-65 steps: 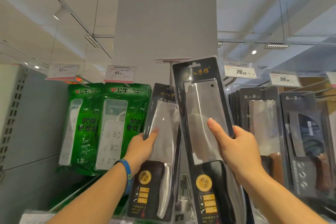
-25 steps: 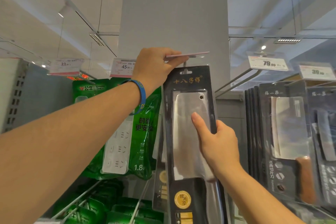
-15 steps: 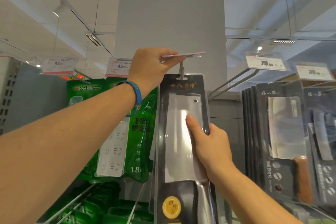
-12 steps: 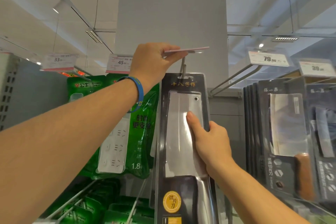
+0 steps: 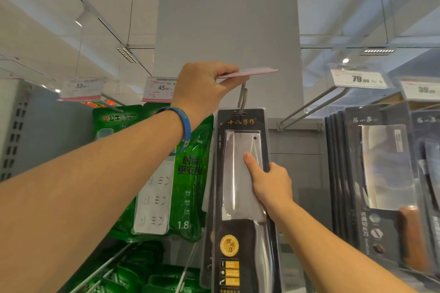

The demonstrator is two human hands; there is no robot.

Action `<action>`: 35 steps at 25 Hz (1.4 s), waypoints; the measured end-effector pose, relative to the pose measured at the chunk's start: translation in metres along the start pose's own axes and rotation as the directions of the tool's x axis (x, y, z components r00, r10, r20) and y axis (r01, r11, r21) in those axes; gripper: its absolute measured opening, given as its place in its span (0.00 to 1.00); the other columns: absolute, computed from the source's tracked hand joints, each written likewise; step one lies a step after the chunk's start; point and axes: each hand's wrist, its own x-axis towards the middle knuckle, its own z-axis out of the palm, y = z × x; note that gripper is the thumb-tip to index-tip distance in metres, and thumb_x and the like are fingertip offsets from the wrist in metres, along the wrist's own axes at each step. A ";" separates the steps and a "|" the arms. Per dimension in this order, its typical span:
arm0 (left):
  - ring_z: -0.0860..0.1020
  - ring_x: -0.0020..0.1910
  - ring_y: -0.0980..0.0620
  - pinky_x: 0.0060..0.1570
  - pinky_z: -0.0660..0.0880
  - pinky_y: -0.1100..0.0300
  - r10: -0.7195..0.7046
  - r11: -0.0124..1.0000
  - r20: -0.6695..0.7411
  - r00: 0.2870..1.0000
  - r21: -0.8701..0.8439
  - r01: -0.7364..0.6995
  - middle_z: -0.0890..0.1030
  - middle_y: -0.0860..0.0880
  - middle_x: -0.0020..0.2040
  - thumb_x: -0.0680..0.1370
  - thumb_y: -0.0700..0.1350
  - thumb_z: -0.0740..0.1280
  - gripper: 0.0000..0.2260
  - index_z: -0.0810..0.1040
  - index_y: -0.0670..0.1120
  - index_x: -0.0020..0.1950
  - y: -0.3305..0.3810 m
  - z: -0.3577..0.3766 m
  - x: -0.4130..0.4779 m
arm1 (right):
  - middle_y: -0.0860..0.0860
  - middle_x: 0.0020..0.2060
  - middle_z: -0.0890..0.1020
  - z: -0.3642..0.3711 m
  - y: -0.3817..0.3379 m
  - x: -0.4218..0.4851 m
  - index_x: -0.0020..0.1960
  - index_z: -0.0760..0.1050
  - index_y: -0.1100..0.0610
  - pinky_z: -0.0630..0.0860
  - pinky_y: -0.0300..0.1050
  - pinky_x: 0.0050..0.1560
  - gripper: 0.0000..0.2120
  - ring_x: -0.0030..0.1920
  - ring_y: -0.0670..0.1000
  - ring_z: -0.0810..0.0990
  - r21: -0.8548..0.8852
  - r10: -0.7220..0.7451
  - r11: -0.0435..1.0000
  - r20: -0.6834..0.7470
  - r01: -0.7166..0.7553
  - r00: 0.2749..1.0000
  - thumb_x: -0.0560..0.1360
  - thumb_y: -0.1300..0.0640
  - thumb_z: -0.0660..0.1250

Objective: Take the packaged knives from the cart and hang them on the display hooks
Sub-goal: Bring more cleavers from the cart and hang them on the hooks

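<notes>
**While the left hand (image 5: 204, 88) lifts a tag (image 5: 252, 72), the right hand (image 5: 271, 185) holds a knife pack (image 5: 240, 197) at the hook (image 5: 242, 97)**

As the person reaches up, the left hand is raised at the front of a grey pillar (image 5: 228, 19), with its fingers and thumb pinching the near end of the pink tag. The tag lies almost level and sticks out to that hand's right. A blue wristband (image 5: 184, 128) circles the left wrist. Just below the pinching fingers the hook's wire runs down to the slot at the top of the knife pack. The pack hangs upright, below the left hand. The right hand grips the pack lower down at its right edge, with the thumb flat on the clear cover over the blade and the fingers curled behind. The two hands are apart, left above right.

Behind the left forearm hang green power-strip packs (image 5: 190, 173). Well to the right of the right hand hang more knife packs (image 5: 381, 169), with a price label (image 5: 357, 78) reading 79 above them. Between that row and the right hand, a bare hook (image 5: 312, 107) juts out.
</notes>
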 end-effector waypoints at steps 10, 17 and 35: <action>0.81 0.53 0.54 0.56 0.79 0.56 0.016 0.992 0.077 0.997 0.123 -0.025 0.85 0.52 0.57 0.76 0.56 0.71 0.19 0.81 0.50 0.64 0.005 -0.007 -0.002 | 0.56 0.74 0.73 -0.001 0.004 0.015 0.79 0.63 0.57 0.72 0.62 0.70 0.49 0.70 0.62 0.74 -0.109 0.062 0.993 0.088 -0.052 0.994 0.72 0.23 0.61; 0.69 0.72 0.50 0.71 0.67 0.52 0.021 0.962 0.174 0.985 0.266 -0.067 0.68 0.51 0.76 0.79 0.57 0.66 0.26 0.68 0.53 0.75 0.010 -0.008 -0.026 | 0.54 0.64 0.79 -0.012 0.003 -0.001 0.71 0.70 0.59 0.78 0.55 0.56 0.44 0.60 0.57 0.79 -0.250 0.055 0.968 0.075 -0.034 0.996 0.74 0.24 0.58; 0.77 0.29 0.56 0.23 0.71 0.66 -0.218 0.216 0.873 0.436 -0.392 0.894 0.86 0.50 0.42 0.81 0.46 0.65 0.07 0.83 0.52 0.51 0.086 0.082 -0.385 | 0.51 0.37 0.86 -0.164 0.092 -0.302 0.43 0.80 0.49 0.72 0.36 0.29 0.09 0.30 0.50 0.82 -0.079 0.439 0.887 -0.162 -0.455 0.884 0.81 0.51 0.66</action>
